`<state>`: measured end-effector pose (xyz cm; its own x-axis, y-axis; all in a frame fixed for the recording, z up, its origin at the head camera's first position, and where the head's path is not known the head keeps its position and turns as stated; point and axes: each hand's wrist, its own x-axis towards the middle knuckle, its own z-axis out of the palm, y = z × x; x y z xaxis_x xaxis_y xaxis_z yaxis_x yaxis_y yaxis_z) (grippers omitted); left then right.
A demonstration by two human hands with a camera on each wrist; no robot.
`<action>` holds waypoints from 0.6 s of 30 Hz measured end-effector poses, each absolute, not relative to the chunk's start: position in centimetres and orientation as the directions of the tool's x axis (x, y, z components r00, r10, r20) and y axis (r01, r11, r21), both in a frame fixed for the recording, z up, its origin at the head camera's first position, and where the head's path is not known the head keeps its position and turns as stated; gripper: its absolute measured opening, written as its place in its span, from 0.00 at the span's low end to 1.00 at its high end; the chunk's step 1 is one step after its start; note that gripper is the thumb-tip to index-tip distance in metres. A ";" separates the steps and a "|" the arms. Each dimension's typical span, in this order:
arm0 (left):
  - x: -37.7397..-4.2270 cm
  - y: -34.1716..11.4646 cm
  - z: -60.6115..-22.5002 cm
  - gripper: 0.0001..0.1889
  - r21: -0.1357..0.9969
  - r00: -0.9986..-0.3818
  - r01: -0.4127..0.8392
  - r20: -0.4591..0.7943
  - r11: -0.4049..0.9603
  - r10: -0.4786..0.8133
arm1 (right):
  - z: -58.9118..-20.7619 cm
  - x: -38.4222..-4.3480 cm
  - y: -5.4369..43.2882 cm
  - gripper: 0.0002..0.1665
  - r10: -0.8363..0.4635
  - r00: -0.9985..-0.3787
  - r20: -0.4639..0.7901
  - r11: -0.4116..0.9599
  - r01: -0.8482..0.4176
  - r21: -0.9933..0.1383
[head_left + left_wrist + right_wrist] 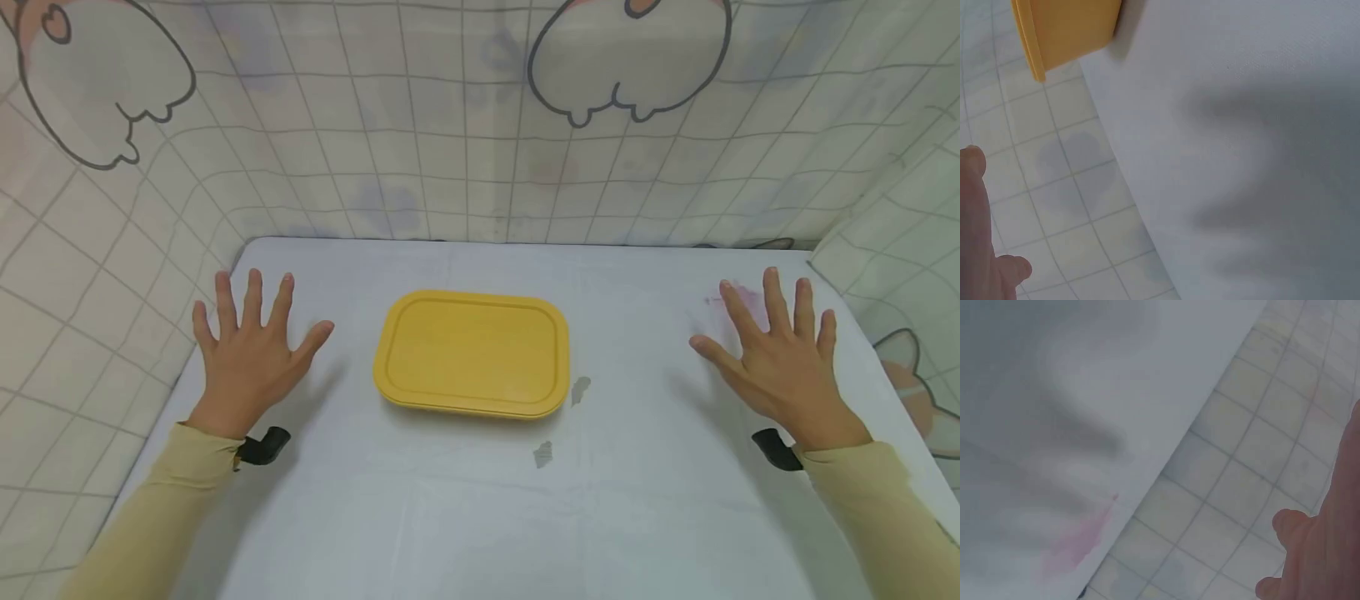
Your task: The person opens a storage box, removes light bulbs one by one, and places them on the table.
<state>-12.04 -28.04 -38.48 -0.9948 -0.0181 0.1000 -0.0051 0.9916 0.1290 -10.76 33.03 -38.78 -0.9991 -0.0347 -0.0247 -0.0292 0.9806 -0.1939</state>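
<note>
A yellow rectangular box with rounded corners and a lid (472, 354) sits at the middle of the white table; its side wall (1075, 28) shows at the top of the left wrist view. What it holds is hidden. To its left, my left hand (251, 362) hovers above the table, fingers spread and straight, holding nothing. On the far right my right hand (787, 375) is held the same way, palm down and apart from the box. Parts of the fingers appear at the edges of both wrist views.
The white tabletop (450, 517) has two grey patches (581, 389) near the box and a pink stain (738, 304) by the right hand. Checked curtains (450, 150) hang behind the table and along both sides. A dark device (262, 446) sits at each wrist.
</note>
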 end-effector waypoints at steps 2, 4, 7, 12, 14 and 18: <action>-12.2 -27.7 -38.6 0.48 0.132 -0.995 0.007 0.102 0.991 -0.007 | -38.7 -10.8 32.6 0.52 -0.040 -0.999 -0.018 0.980 -0.036 -0.196; -12.2 -27.4 -38.6 0.47 0.137 -0.994 0.022 0.109 0.990 0.007 | -38.7 -10.8 32.1 0.52 -0.047 -0.999 -0.011 0.980 -0.044 -0.196; -12.3 -26.9 -38.7 0.47 0.143 -0.992 0.043 0.124 0.989 0.025 | -38.7 -10.9 31.3 0.52 -0.053 -0.999 -0.003 0.978 -0.051 -0.201; -12.4 -26.0 -38.7 0.46 0.162 -0.988 0.071 0.147 0.984 0.047 | -39.0 -11.1 30.2 0.53 -0.056 -0.998 -0.005 0.976 -0.054 -0.210; -12.5 -25.6 -38.8 0.46 0.171 -0.988 0.081 0.144 0.982 0.056 | -39.1 -11.2 29.7 0.53 -0.065 -0.998 -0.003 0.976 -0.063 -0.208; -12.6 -24.9 -39.0 0.46 0.186 -0.990 0.089 0.120 0.978 0.067 | -39.3 -11.4 28.7 0.53 -0.089 -0.996 -0.001 0.974 -0.087 -0.208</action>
